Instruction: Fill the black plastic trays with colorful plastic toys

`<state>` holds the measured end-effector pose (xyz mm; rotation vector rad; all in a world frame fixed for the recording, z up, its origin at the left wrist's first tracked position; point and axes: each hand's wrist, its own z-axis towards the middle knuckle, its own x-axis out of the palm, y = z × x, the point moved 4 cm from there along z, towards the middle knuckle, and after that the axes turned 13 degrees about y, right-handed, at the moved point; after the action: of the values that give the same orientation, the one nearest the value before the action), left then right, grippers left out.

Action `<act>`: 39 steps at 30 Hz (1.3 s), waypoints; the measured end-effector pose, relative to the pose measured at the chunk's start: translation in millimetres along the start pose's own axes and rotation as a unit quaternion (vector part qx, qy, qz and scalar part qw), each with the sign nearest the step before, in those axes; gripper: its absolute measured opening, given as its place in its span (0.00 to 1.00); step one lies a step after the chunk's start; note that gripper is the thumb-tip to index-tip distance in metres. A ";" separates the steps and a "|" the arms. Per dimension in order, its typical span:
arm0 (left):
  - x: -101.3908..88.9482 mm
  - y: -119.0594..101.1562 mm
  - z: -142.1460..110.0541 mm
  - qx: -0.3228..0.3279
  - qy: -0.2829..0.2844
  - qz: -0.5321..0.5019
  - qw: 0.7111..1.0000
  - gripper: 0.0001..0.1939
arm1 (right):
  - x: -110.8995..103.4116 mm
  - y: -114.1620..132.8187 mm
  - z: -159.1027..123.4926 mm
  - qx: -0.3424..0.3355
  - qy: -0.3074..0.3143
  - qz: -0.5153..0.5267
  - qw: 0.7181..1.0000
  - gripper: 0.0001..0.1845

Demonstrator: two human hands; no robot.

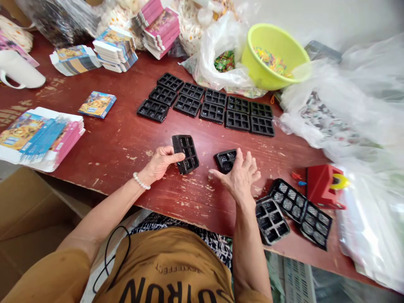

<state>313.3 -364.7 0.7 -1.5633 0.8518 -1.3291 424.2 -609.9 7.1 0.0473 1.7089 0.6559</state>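
Observation:
My left hand (162, 162) pinches a black plastic tray (188, 152) with six compartments between thumb and fingers, tilted above the tabletop. A pale beaded bracelet circles that wrist. Over a second, smaller-looking black tray (224, 160) my right hand (239, 179) is spread, thumb and fingers apart. It partly hides this tray, and whether it touches it I cannot tell. Beyond both hands, several like black trays (212, 112) lie in rows. Near my right forearm rest a loose black tray (272, 219) and a joined strip of trays (288, 200).
A red tape dispenser (323, 185) stands at the right, beside plastic bags (372, 210). At the back are a yellow-green bowl (252, 63) of small colourful pieces and stacks of printed boxes (115, 48). Flattened boxes (41, 134) and one small blue box (97, 104) lie left.

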 end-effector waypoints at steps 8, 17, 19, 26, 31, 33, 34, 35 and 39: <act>40.6 -4.6 -26.3 -0.012 0.114 0.046 0.992 0.26 | 27.5 89.5 -29.4 -0.249 0.244 0.429 0.833 0.70; -53.2 -8.8 27.5 0.005 -0.124 -0.091 0.988 0.27 | -18.4 47.1 88.3 -0.151 0.098 -0.051 0.982 0.66; -53.5 -6.0 53.9 -0.016 -0.134 -0.125 0.983 0.27 | -19.3 57.6 115.4 -0.158 0.130 -0.124 0.971 0.68; -43.3 2.0 87.3 -0.072 -0.115 -0.099 0.986 0.21 | -13.3 63.4 147.4 -0.220 0.109 -0.096 0.965 0.67; -49.1 4.8 74.2 -0.124 -0.078 -0.051 0.988 0.14 | -5.3 5.9 78.7 -0.162 -0.021 -0.058 0.985 0.65; -43.1 7.2 65.2 -0.136 -0.058 -0.032 0.988 0.14 | 2.0 -16.6 48.6 -0.107 -0.018 -0.065 0.992 0.65; -36.6 9.5 59.7 -0.142 -0.044 -0.024 0.989 0.14 | 5.6 -24.0 36.7 -0.083 -0.006 -0.065 0.994 0.62; -27.7 12.7 53.6 -0.147 -0.029 -0.017 0.988 0.15 | 8.7 -28.3 27.2 -0.062 0.008 -0.060 0.996 0.59; 26.3 29.6 23.8 -0.158 0.090 0.045 0.982 0.17 | 15.1 -14.3 4.6 -0.053 0.026 0.038 0.998 0.55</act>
<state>342.9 -395.0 -17.8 -1.6368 1.2822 -1.3328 429.0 -614.4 -13.2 0.0203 1.7268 0.8100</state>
